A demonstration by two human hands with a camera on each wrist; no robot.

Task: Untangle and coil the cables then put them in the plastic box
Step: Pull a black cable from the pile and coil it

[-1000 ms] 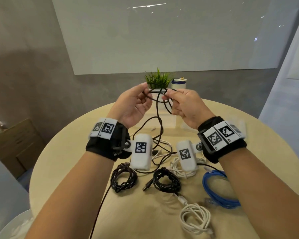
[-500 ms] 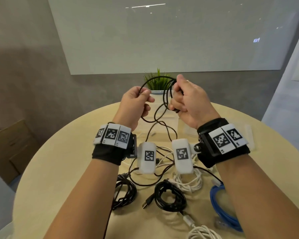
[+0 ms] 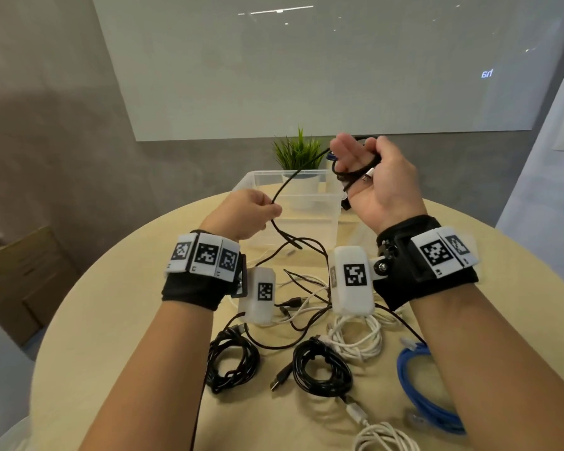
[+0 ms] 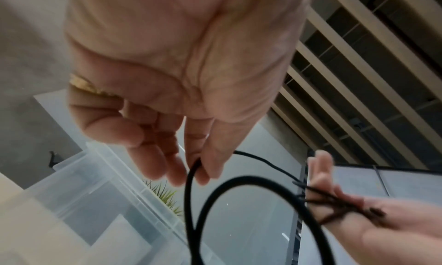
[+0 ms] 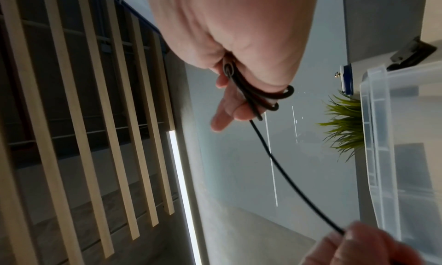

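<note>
A long black cable stretches taut between my two hands above the table. My right hand is raised, with a few loops of the cable wound round its extended fingers and its silver plug pinned by the thumb. Lower and to the left, my left hand pinches the same cable between thumb and fingertips. The rest of the cable trails down into a loose tangle on the table. The clear plastic box stands just behind my hands and looks empty.
On the round wooden table lie two coiled black cables, a white bundle, a blue cable under my right forearm and another white coil at the front edge. A small potted plant stands behind the box.
The hands have drawn apart. My left hand dropped down and left along the cable, pulling it straight. My right hand now shows the loops wrapped round its spread fingers.
</note>
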